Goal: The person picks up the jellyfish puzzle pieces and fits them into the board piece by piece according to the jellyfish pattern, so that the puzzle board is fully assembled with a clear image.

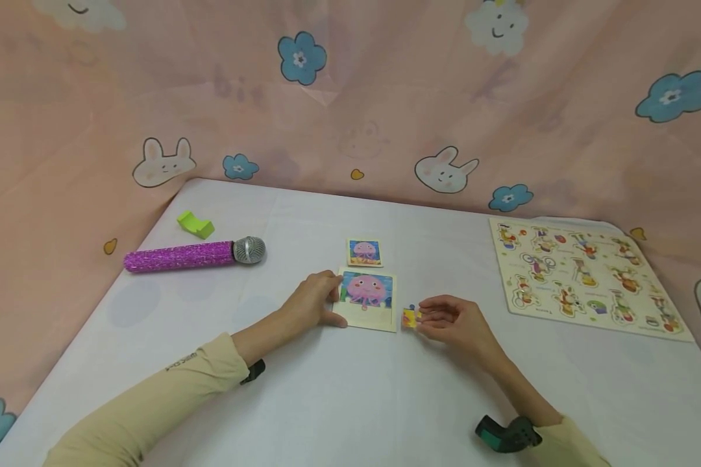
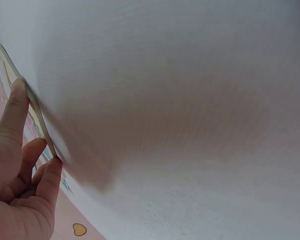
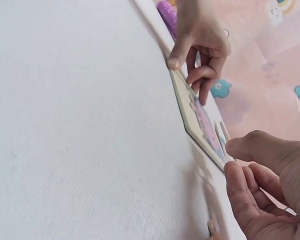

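A small square puzzle board [image 1: 367, 318] with a pink jellyfish picture lies at the table's middle; its lower strip is pale and bare. My left hand [image 1: 315, 301] holds it by its left side, thumb at the near corner and fingertips farther back, as the left wrist view [image 2: 27, 180] also shows. To the right of the board, my right hand [image 1: 457, 324] pinches a small yellow and orange puzzle piece [image 1: 410, 317] with a blue knob. The right wrist view shows thumb and fingertips [image 3: 235, 172] close together; the piece appears only as a thin edge.
Behind the board lies a small jellyfish picture card [image 1: 365, 253]. To the left are a purple microphone [image 1: 181, 257] and a green curved block [image 1: 195, 225]. A large board of figures [image 1: 590, 279] lies at right. A small colourful bit [image 3: 212, 230] shows beneath the right hand.
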The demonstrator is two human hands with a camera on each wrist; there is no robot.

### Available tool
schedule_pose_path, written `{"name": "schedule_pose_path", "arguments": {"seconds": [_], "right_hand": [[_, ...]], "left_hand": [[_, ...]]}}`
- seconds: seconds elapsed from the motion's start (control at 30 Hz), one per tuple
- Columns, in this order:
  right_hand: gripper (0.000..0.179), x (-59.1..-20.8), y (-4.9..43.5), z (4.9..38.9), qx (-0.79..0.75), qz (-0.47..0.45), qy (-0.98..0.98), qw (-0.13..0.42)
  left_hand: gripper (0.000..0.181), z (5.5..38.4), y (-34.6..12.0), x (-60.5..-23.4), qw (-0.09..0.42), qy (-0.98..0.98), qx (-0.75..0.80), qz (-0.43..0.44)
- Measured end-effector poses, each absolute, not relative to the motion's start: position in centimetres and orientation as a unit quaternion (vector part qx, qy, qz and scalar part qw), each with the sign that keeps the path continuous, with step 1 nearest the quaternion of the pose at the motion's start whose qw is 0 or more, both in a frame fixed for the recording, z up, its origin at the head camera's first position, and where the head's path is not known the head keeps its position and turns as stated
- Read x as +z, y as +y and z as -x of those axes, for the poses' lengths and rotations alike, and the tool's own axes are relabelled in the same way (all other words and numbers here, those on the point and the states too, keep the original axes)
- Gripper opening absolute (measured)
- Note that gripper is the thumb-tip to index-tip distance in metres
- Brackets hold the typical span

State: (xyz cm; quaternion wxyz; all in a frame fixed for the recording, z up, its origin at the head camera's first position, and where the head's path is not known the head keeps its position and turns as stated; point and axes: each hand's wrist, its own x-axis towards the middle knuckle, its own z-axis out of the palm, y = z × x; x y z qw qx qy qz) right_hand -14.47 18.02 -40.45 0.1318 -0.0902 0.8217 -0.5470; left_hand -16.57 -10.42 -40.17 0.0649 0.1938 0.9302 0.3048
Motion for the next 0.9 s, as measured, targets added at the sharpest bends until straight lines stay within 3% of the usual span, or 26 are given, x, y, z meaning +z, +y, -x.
{"name": "schedule_pose_path", "arguments": {"seconds": [0.27,0.9], "right_hand": [[0.040,-40.2,15.8,14.5,-0.570,0.087,0.807,0.131],[0.032,-41.5,10.1,15.2,-0.580,0.113,0.800,0.104]], "left_hand": [[0.038,16.7,-10.4,-40.2,0.068,0.929,0.305,-0.197],[0.041,16.7,-10.5,-39.2,0.101,0.933,0.273,-0.213]]}}
